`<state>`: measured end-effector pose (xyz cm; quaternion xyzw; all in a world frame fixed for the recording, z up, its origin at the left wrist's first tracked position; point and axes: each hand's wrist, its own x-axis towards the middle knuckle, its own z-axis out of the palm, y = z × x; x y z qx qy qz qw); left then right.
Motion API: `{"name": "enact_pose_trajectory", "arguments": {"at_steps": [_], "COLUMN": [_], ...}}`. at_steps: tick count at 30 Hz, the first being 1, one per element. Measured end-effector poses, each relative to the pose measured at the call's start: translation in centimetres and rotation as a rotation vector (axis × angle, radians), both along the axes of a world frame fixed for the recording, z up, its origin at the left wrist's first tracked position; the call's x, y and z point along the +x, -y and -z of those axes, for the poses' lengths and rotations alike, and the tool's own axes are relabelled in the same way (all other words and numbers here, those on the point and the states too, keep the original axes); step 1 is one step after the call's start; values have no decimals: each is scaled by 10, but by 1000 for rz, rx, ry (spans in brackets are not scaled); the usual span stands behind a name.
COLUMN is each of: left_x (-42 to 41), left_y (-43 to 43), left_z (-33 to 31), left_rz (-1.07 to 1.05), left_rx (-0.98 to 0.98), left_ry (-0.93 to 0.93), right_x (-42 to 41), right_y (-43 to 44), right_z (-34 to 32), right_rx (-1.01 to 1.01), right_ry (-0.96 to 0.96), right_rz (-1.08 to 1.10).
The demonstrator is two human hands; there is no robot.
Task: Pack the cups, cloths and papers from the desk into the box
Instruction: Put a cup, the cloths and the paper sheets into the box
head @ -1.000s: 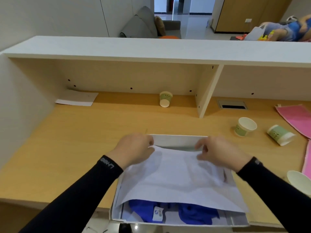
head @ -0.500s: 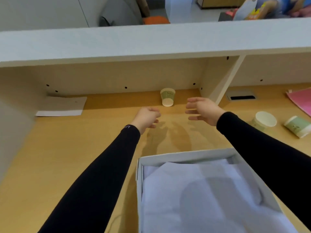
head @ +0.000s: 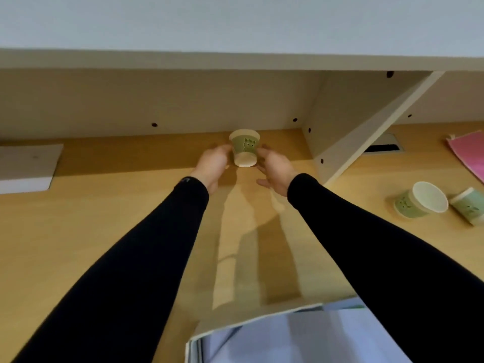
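A green paper cup (head: 245, 148) with a cartoon print stands far back on the wooden desk, under the shelf. My left hand (head: 213, 163) is at its left side and my right hand (head: 275, 169) at its right, fingertips just reaching the cup's walls, fingers spread. The cup rests on the desk between them. The white box (head: 262, 318) lies at the near edge with white paper (head: 301, 341) on top inside it. Two more green cups (head: 419, 200) (head: 468, 208) lie on their sides at the right. A pink cloth (head: 468, 153) is at the far right.
A white sheet of paper (head: 26, 166) lies at the back left of the desk. A slanted shelf divider (head: 366, 121) stands just right of the cup, with a cable slot (head: 382, 147) behind it. The low shelf overhangs the cup.
Both hands left the paper in the box and reached forward across the desk; they now flank the cup under the shelf. The view has moved in closer.
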<state>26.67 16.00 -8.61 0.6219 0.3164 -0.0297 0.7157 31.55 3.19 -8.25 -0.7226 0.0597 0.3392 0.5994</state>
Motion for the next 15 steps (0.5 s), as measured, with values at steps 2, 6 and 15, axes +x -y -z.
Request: {"name": "enact_pose_trajectory", "arguments": {"at_steps": [2,6,15], "left_x": [4,1,-39], "left_y": [0,7,15], "left_z": [0,-1,-10], "left_rz": [61,100,-28], "left_rx": [-54,48,93], "left_ry": [4,23,14], "right_x": [2,2,-25], "right_y": [-3,-7,10], "right_z": [5,3,-16], "right_rx": [22,36,-123], "right_ry": [-31,12,177], "right_rz": [-25,-28,38]}}
